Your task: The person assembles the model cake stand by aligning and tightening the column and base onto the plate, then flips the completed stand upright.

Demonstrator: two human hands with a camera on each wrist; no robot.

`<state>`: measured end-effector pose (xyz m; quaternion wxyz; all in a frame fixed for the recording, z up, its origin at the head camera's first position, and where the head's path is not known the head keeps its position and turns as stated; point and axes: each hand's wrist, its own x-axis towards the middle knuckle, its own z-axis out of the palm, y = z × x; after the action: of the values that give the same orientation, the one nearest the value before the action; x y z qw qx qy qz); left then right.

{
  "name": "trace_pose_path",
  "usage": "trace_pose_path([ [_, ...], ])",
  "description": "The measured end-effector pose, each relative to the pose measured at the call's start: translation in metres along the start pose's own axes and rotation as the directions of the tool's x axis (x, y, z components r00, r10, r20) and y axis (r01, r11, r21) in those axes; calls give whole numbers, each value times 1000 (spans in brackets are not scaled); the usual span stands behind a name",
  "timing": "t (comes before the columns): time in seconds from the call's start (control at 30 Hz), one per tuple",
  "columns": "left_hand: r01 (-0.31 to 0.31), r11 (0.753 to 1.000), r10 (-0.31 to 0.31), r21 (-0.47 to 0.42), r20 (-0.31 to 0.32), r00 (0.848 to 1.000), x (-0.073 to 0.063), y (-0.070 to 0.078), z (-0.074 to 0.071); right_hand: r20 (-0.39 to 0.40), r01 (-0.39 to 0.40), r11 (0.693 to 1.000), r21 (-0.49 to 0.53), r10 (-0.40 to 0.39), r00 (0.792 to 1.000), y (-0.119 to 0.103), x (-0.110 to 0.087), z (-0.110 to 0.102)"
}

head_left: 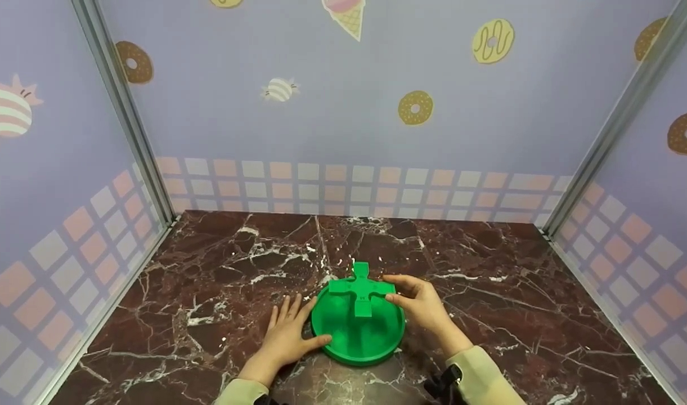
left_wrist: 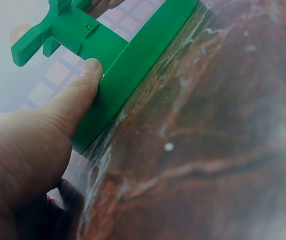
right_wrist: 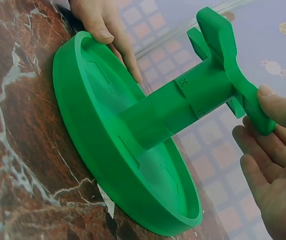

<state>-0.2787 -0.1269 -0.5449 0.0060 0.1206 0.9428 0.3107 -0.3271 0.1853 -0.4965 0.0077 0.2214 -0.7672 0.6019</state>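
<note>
A green plastic stand [head_left: 358, 343] sits upright on the marble-patterned table, with a round rimmed base, a central column and a cross-shaped top. Numbers, 32 among them, mark the column [right_wrist: 155, 117]. My left hand [head_left: 290, 332] lies along the left side of the base. Its thumb [left_wrist: 85, 82] touches the rim and its fingers stretch out fairly straight along the outside. With the right hand [head_left: 425, 304] I pinch the right arm of the cross top [head_left: 362, 289], thumb above and fingers beneath, as the right wrist view shows.
Small white crumbs [left_wrist: 169, 146] are scattered on the dark red marble-patterned table [head_left: 225, 270]. Lilac walls [head_left: 343, 135] printed with sweets and checks enclose the back and both sides, joined by metal corner posts [head_left: 126, 112].
</note>
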Motion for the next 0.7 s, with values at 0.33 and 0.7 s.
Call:
trace_pose_path([
  [0.33, -4, 1000, 4, 9, 8, 1000, 0, 3, -3, 40, 30, 999, -23, -29, 999, -1, -8, -1],
  [0.7, 0, 1000, 0, 7, 1, 1000, 0, 2, -1, 83, 32, 999, -41, -28, 996, -4, -16, -4],
])
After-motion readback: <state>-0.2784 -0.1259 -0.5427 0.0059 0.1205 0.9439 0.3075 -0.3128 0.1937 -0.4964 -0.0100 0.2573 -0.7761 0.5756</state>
